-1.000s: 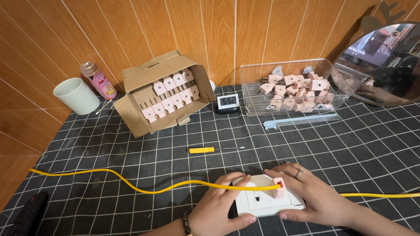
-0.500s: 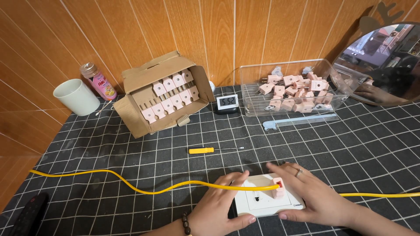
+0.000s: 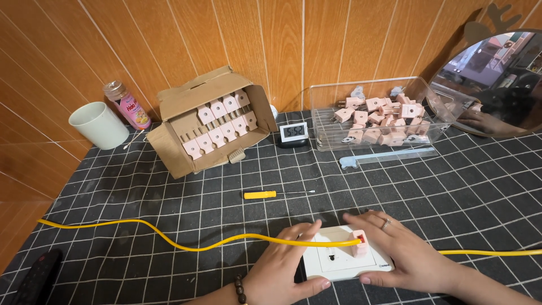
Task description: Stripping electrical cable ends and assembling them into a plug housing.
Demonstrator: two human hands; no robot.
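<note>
White socket plate [image 3: 339,261], flat, gripped by both hands, pink plug [image 3: 358,244] seemingly inserted.

Single head view, angled down, close over gridded table [image 3: 169,197], facing wooden wall [image 3: 282,45].

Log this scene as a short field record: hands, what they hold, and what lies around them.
left hand: steadies white socket plate
right hand: on the plate beside pink plug
yellow wire: runs across mat to the plug
yellow screwdriver: lies apart, beyond hands
cardboard box: rows of pink plugs
clear bin: loose pink plugs
</note>
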